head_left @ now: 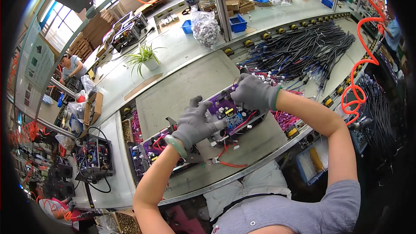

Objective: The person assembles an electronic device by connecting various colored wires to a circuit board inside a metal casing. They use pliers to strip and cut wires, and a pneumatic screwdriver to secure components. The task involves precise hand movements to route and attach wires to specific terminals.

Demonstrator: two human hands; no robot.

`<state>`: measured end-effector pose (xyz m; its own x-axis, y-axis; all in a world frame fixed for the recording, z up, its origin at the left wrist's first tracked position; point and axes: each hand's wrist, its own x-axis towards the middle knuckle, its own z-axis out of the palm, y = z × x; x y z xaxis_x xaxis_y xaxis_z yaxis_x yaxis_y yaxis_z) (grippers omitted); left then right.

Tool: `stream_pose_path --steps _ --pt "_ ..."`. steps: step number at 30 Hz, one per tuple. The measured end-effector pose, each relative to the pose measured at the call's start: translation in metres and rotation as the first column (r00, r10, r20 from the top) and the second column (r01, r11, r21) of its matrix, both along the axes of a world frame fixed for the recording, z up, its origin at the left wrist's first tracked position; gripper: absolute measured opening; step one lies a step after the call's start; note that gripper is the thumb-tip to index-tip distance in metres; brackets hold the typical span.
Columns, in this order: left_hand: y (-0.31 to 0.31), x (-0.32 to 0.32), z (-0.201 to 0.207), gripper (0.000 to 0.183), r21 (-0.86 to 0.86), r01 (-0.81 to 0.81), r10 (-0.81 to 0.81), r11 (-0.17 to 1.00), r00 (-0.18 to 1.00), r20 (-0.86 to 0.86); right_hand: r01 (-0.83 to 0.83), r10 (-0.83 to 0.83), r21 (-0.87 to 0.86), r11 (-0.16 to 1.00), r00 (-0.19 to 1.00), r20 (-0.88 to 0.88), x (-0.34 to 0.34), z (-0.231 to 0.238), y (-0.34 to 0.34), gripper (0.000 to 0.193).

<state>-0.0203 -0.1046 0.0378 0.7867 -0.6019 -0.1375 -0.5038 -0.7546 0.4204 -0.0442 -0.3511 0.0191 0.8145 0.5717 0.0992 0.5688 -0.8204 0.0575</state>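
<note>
A purple circuit board (232, 113) with a yellow part, blue parts and red wires lies in a dark frame in front of me. My left hand (195, 123), in a grey glove, rests over its left end with fingers spread. Over the far right corner of the board, my gloved right hand (256, 93) has its fingers curled together; what they hold, if anything, is hidden. A second purple board unit (151, 149) sits to the left, partly under my left wrist. Near the front edge lie small cutters with red handles (232, 164).
Black cables (303, 52) are heaped at the far right. A potted plant (151, 63), a bag of white parts (205, 30) and a blue bin (237, 23) stand beyond. An orange coiled hose (356, 91) hangs at right. At left sits an open dark unit (94, 155).
</note>
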Motion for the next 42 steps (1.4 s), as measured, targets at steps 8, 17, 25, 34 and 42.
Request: stream_pose_path --steps 8,17,25,34,42 --pt "0.0 0.004 0.005 0.082 0.122 0.042 -0.044 0.992 0.999 0.016 -0.027 0.006 0.229 0.973 0.996 0.089 -0.009 -0.007 -0.017 0.009" --pt "0.0 0.004 0.0 0.076 0.091 0.04 -0.044 0.995 0.998 0.045 -0.158 0.149 0.191 0.969 0.987 0.059 -0.004 -0.001 -0.012 0.007" --pt "0.0 0.0 -0.004 0.07 0.061 0.054 -0.059 0.997 0.995 0.076 -0.271 0.277 0.114 0.956 0.96 -0.038 0.013 -0.005 -0.013 0.005" --pt "-0.001 0.009 -0.002 0.083 0.16 0.087 -0.097 0.983 0.994 0.056 -0.134 0.137 0.043 0.99 0.986 -0.092 0.01 0.0 -0.003 0.005" --pt "0.042 -0.016 0.004 0.088 0.033 -0.136 0.132 0.99 0.986 0.1 -0.254 0.172 0.194 0.948 0.917 0.36 -0.053 0.015 0.006 0.009"
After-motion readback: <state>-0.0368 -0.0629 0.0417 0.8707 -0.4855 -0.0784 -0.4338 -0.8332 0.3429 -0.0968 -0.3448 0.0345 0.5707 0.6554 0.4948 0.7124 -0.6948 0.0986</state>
